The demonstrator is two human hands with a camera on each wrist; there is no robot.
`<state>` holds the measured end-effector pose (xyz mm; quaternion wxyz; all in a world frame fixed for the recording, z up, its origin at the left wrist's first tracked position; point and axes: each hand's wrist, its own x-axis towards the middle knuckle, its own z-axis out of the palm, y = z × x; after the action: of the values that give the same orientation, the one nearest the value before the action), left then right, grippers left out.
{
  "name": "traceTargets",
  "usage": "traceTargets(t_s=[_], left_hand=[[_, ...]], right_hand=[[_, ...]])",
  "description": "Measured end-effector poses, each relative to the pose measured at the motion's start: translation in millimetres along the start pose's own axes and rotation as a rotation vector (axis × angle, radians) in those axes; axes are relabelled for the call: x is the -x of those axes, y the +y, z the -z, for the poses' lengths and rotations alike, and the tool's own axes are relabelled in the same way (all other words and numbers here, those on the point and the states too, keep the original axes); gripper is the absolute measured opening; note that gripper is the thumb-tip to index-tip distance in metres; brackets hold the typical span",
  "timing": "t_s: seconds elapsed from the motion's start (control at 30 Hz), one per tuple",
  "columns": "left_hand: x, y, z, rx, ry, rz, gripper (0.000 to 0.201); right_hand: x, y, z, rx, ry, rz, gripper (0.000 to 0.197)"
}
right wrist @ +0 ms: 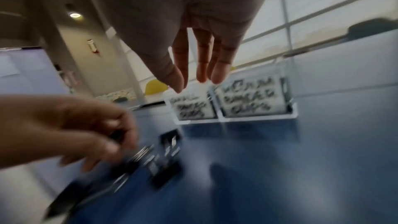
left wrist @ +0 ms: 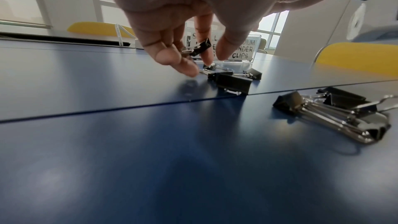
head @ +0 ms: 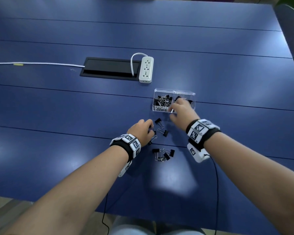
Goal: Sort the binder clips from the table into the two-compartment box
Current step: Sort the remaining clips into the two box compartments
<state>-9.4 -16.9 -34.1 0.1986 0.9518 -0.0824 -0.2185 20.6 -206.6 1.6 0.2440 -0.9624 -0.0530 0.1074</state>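
A clear two-compartment box (head: pixel 185 94) stands on the blue table (head: pixel 75 107). Its left compartment, labelled small binder clips, holds several black clips (head: pixel 163 100); the right one is labelled medium. My right hand (head: pixel 174 111) hovers at the box's front wall with straight fingers (right wrist: pixel 202 67) and nothing visible in them. My left hand (head: pixel 150 130) is low over the loose clips and pinches a small black clip (left wrist: pixel 200 47), while one fingertip touches another clip on the table (left wrist: pixel 207 66). Loose clips (head: pixel 160 122) lie between the hands, and a cluster (head: pixel 163 154) sits nearer me.
A white power strip (head: pixel 146 69) lies beside a black cable hatch (head: pixel 109 67) behind the box, with a white cable (head: pixel 41 63) running left. A grey chair back (head: pixel 292 28) stands at the table's far right corner. The right wrist view is motion-blurred.
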Motion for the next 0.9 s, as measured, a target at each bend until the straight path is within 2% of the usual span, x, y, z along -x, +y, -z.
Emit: traceTargets(t_s=[0.1, 0.2, 0.33, 0.47, 0.6, 0.77, 0.9], left_hand=[[-1.8, 4.1, -2.7, -0.040, -0.021, 0.021, 0.022], [-4.1, 8.7, -6.6, -0.049, -0.016, 0.018, 0.027], [-6.7, 15.8, -11.2, -0.034, -0.010, 0.023, 0.024], [-6.1, 19.8, -15.1, -0.048, 0.007, 0.001, 0.019], [-5.5, 21.6, -14.2, 0.019, 0.008, -0.019, 0.020], [-10.7, 40.5, 2.0, 0.114, 0.063, -0.094, 0.017], [-31.9, 69.6, 19.9, 0.135, 0.121, -0.200, 0.016]], right_hand=[[14.2, -12.2, -30.3, 0.065, -0.242, -0.006, 0.012], [24.2, -9.3, -49.8, 0.071, -0.309, -0.018, 0.018], [30.8, -2.3, -46.5, -0.027, -0.238, -0.059, 0.013], [27.2, 7.8, -17.6, -0.141, -0.034, -0.112, 0.007], [8.0, 26.8, 14.1, -0.152, 0.122, -0.166, 0.010], [-9.9, 44.7, 20.9, -0.143, 0.161, -0.211, 0.019], [2.5, 47.1, 12.1, -0.185, 0.246, -0.162, 0.020]])
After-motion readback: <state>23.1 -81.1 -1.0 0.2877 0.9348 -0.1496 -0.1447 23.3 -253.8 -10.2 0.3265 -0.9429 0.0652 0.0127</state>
